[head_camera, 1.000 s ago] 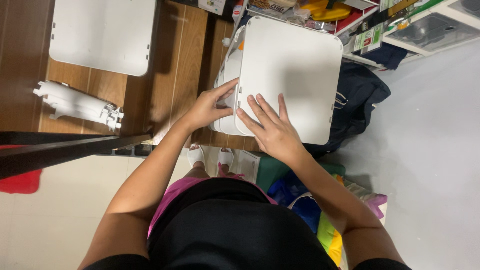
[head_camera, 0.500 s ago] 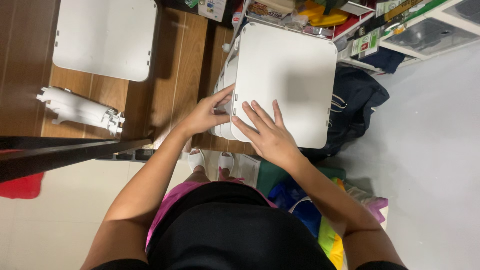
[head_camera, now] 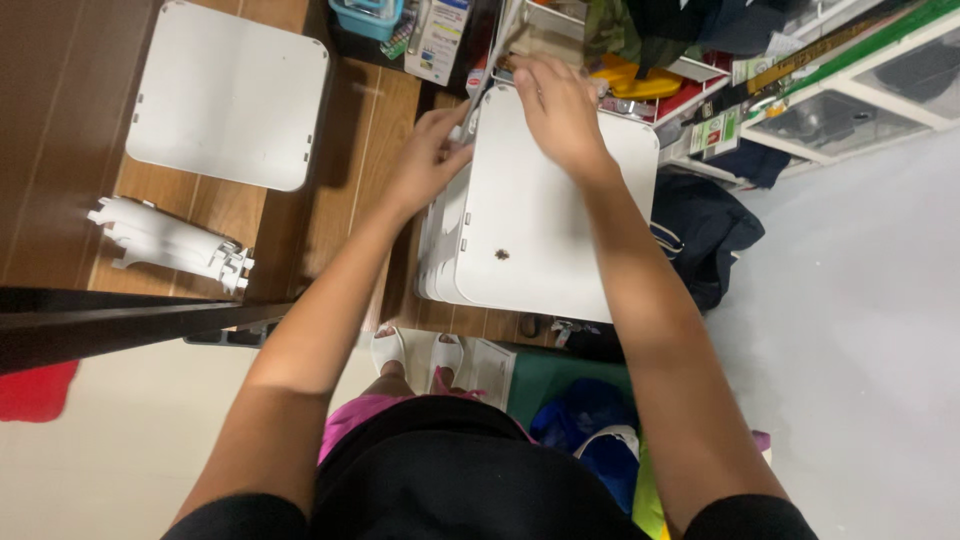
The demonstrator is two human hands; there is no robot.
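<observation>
White panel stack (head_camera: 545, 215), rounded corners, sits on the wooden surface (head_camera: 350, 150) at its right edge, top panel with a small dark speck near the middle. Left hand (head_camera: 432, 160) pinches the stack's far left corner, fingers curled on the edge. Right hand (head_camera: 558, 110) lies palm down over the far end, fingers bent over the rim, gripping it. A second white panel (head_camera: 228, 95) lies flat, well apart to the left; a white ribbed plastic part (head_camera: 170, 242) lies below it. Cluttered shelves (head_camera: 640, 60) just beyond the stack, a dark bag (head_camera: 700, 240) on the floor beside it. Risk: stack overhangs near the surface edge, so an uneven pull at the far end could slide panels off toward the bag or fan them out; fingers could catch between panels.
</observation>
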